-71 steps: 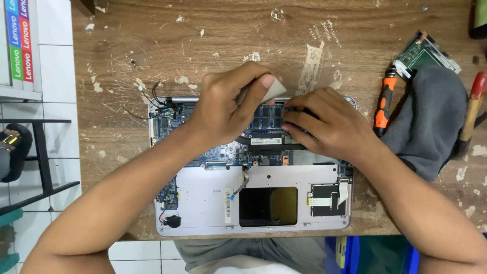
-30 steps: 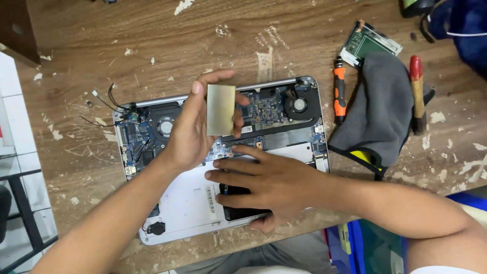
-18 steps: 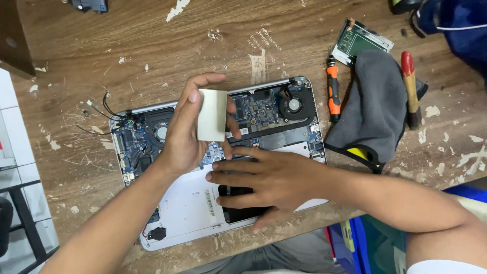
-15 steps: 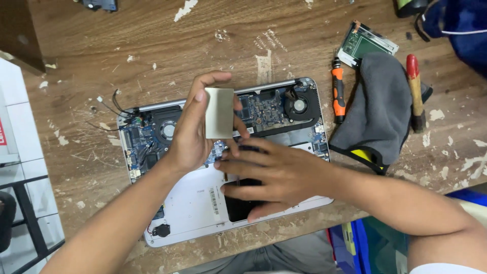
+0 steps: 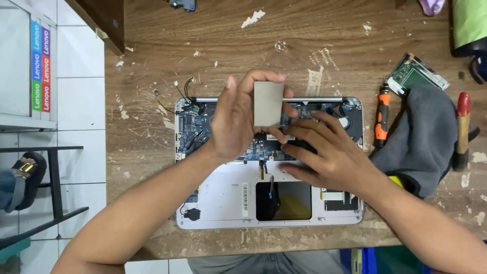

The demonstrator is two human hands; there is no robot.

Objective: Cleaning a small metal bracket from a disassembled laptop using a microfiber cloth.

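An opened laptop base [image 5: 223, 203] lies on the wooden bench with its blue circuit board [image 5: 190, 127] exposed. My left hand [image 5: 233, 124] holds a flat grey rectangular part [image 5: 268, 104] upright above the board, pinched between thumb and fingers. My right hand [image 5: 329, 152] rests spread on the board's middle-right, fingertips pointing left toward a black component under the grey part. A dark rectangular cutout [image 5: 284, 200] shows in the silver lower half.
To the right lie an orange-handled screwdriver [image 5: 381, 116], a grey cloth [image 5: 423, 139], a red-handled tool [image 5: 461, 129] and a green circuit board [image 5: 416, 75]. The wooden table [image 5: 213, 40] ends at left over white tiles. A sandalled foot [image 5: 23, 177] shows at far left.
My right hand slid up from the silver palm-rest area onto the circuit board. My left hand kept the grey part, having lifted it off the board earlier.
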